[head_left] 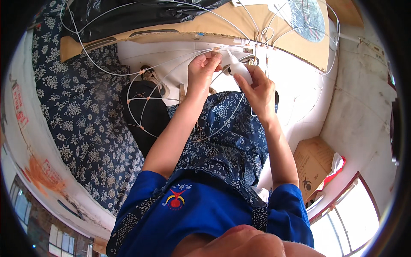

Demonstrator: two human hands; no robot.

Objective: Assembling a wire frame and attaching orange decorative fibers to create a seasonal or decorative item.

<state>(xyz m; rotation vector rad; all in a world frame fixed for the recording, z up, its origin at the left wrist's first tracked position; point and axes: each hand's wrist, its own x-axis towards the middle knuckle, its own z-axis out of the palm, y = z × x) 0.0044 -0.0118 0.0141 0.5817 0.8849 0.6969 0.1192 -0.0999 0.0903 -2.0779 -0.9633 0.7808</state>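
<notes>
My right hand (258,88) is wrapped round a small white squeeze bottle (240,70), whose narrow nozzle points up and to the left. To its left, my left hand (204,71) is closed, thumb against fingers, at a thin white wire frame (165,63). The fingertips are beside a tan wrapped joint (216,49) on that wire, and the nozzle tip is a short way to the right of this joint. Curved wires of the frame spread over my lap and to the left, with more small tan bindings where they cross.
A cardboard-topped table (188,32) stands ahead, with black plastic sheeting (141,17) and a round, patterned translucent piece (306,19) on it. Looped wires rise over its edge. Floral dark-blue cloth (81,111) covers the left side. A cardboard box (313,165) stands at the right.
</notes>
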